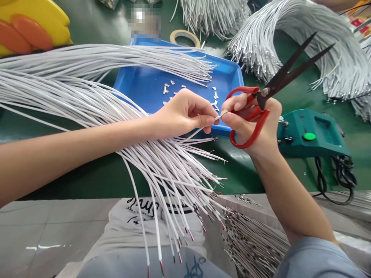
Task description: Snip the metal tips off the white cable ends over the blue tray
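Observation:
My left hand (188, 114) pinches one white cable (199, 129) close to its end, above the front edge of a blue tray (236, 73). At that cable's tip, the thumb and fingers of my right hand (246, 119) are pressed together. Red-handled scissors (265, 92) hang on my right hand, blades slightly apart and pointing up and away to the right. Under my left forearm lies a spread bundle of white cables (174, 166), many ending in bare red, green and dark wires. Small pale scraps (215, 104) lie in the tray.
Another white cable bundle (116, 58) crosses the tray. Behind it lie a roll of tape (184, 38) and coiled cables (255, 46). A green machine (315, 133) with a black cord (336, 185) stands right. Yellow-orange plastic (31, 27) is at the back left; more cables (252, 231) sit below the table edge.

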Available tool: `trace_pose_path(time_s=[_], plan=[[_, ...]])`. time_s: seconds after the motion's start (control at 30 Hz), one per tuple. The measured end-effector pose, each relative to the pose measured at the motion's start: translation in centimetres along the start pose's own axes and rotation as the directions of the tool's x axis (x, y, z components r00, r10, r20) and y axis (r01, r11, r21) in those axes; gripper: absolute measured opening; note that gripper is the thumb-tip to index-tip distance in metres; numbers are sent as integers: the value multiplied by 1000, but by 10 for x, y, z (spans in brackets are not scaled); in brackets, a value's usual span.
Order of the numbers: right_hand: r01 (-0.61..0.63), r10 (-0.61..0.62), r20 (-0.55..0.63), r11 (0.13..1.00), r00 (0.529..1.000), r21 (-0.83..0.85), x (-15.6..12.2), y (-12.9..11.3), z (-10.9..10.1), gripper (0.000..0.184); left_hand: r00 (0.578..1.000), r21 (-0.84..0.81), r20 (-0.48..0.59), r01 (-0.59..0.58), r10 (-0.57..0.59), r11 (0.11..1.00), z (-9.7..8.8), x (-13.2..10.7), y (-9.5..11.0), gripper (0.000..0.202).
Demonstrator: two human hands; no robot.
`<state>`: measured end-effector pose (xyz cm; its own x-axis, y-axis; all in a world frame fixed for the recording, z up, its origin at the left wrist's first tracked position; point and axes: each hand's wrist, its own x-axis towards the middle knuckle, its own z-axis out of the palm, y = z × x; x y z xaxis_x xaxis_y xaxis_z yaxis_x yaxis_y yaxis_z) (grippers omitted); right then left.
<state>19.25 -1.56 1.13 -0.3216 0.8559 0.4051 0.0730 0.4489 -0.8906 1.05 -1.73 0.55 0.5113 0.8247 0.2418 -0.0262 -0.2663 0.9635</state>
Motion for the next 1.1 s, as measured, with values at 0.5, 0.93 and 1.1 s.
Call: trace_pose_path(time_s=[0.5, 0.93, 1.1], plan=[[-83, 82, -10, 995, 997, -58, -2, -5, -1, 23, 987, -58, 91, 140, -135, 988, -1, 0, 0, 12], [-167, 167, -12, 986, 986, 26, -2, -4, -1, 20, 989, 44, -124, 82, -76, 996, 1, -1, 0, 4], [-134, 134, -37, 991, 990, 1, -2, -6, 0, 16, 986, 4, -122, 111, -109, 994, 0, 0, 2, 5]])
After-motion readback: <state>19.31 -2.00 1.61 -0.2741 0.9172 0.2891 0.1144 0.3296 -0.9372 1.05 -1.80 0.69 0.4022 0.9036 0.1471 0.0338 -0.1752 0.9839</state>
